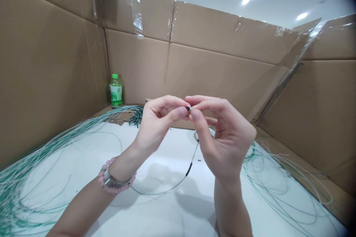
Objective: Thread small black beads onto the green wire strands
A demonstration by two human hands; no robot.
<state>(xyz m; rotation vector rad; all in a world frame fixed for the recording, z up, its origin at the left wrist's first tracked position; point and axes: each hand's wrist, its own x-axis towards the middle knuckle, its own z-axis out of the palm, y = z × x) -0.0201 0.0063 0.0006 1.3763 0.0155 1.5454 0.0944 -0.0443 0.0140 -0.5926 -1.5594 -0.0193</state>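
My left hand (158, 127) and my right hand (222, 135) are raised over the white table, fingertips meeting. Between them, both pinch a tiny black fitting (189, 108) on the end of a thin wire. That thin grey-green wire (178, 183) hangs down from the fingers and loops across the table, with a short black sleeve (189, 169) on it. Part of the fitting is hidden by my fingertips. A pink beaded bracelet with a metal band (114, 181) circles my left wrist.
Large bundles of thin green-and-white wires (33, 170) spread across the left of the white table (167, 214), with more (278, 189) on the right. Their black-tipped ends (136, 116) gather at the back. Several small black bits, a green-capped bottle (116, 90) and taped cardboard walls (222, 44) are there.
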